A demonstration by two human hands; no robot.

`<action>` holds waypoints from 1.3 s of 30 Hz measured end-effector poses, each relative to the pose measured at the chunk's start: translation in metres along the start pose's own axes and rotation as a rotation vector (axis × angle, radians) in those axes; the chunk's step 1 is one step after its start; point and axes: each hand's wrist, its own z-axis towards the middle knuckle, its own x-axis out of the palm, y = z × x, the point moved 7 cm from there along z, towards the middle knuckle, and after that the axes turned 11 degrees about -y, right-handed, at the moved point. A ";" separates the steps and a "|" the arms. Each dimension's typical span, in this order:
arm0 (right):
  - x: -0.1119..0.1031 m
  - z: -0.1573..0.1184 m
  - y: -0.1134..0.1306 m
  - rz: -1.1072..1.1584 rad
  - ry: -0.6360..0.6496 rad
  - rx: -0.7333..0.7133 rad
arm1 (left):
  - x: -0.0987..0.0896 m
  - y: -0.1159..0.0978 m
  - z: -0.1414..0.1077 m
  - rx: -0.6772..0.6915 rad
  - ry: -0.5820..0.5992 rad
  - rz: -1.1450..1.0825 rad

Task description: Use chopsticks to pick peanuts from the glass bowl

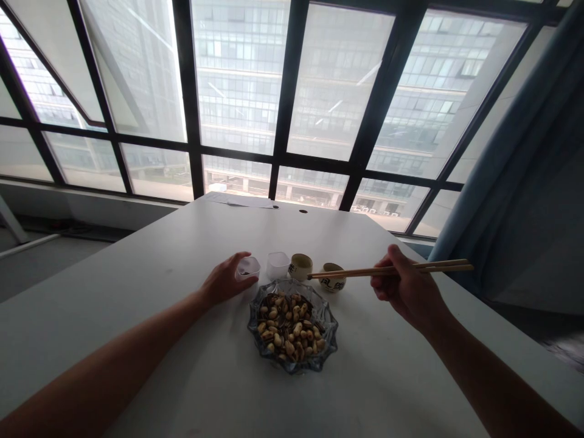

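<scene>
My right hand (404, 286) is closed around a pair of wooden chopsticks (351, 272), whose tips point left above the small cups. With thumb and fingers my left hand (228, 278) grips a small clear plastic cup (249, 265) standing on the table; something dark lies in it. Beside it are a second clear plastic cup (278, 265), a cream ceramic cup (301, 266) with dark writing and another such cup (332, 281), partly behind the chopsticks. Nearest me, a scalloped glass bowl (329, 340) holds peanuts in their shells (292, 325) mixed with thin dark pieces.
All of it stands on a white table (191, 359). Sheets of paper (250, 202) lie at its far edge, near two dark round spots. Behind are large windows with dark frames (319, 161). A blue curtain (511, 158) hangs at the right.
</scene>
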 end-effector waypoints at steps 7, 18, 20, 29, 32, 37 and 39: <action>0.000 -0.001 0.000 0.015 -0.004 0.016 | -0.001 -0.002 0.000 -0.014 0.015 -0.008; 0.004 -0.017 0.020 -0.177 0.045 -0.285 | -0.002 -0.003 0.000 0.003 0.010 -0.022; 0.011 -0.029 0.029 -0.240 0.118 -0.438 | -0.002 -0.003 0.000 0.002 0.015 -0.018; 0.048 -0.080 0.053 -0.593 0.494 -0.988 | -0.001 -0.002 0.001 -0.001 0.000 -0.016; 0.050 -0.079 0.049 -0.630 0.506 -0.991 | -0.001 -0.001 0.000 0.002 -0.002 -0.020; 0.040 -0.069 0.048 -0.570 0.391 -0.920 | 0.000 -0.001 0.000 0.019 -0.008 -0.020; 0.038 -0.068 0.050 -0.537 0.363 -0.933 | 0.001 0.000 -0.001 0.024 -0.003 -0.009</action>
